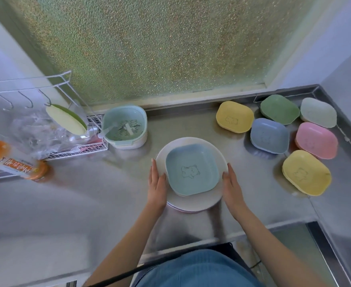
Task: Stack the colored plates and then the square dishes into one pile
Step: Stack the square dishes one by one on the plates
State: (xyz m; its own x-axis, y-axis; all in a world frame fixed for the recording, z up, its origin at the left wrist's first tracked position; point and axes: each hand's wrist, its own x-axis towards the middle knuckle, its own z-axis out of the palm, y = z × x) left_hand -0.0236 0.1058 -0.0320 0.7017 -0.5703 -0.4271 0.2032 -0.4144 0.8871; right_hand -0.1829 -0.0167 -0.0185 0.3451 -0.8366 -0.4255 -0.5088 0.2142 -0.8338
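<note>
A pile of round plates (193,204), white on top with a pink edge showing below, stands on the steel counter in front of me. A light blue square dish (192,169) with a bear drawing lies on top of it. My left hand (157,183) rests flat against the pile's left rim, and my right hand (231,184) against its right rim, fingers straight. Further right lie loose square dishes: yellow (234,116), green (279,109), pale mint (317,112), blue-grey (269,135), pink (316,140) and a second yellow (306,172).
A mint strainer basket (125,125) stands at the back left of the pile. A white wire rack (46,121) with a sponge (66,119) and an orange bottle (15,160) sit at the left. A frosted window (149,48) runs behind the counter (108,183).
</note>
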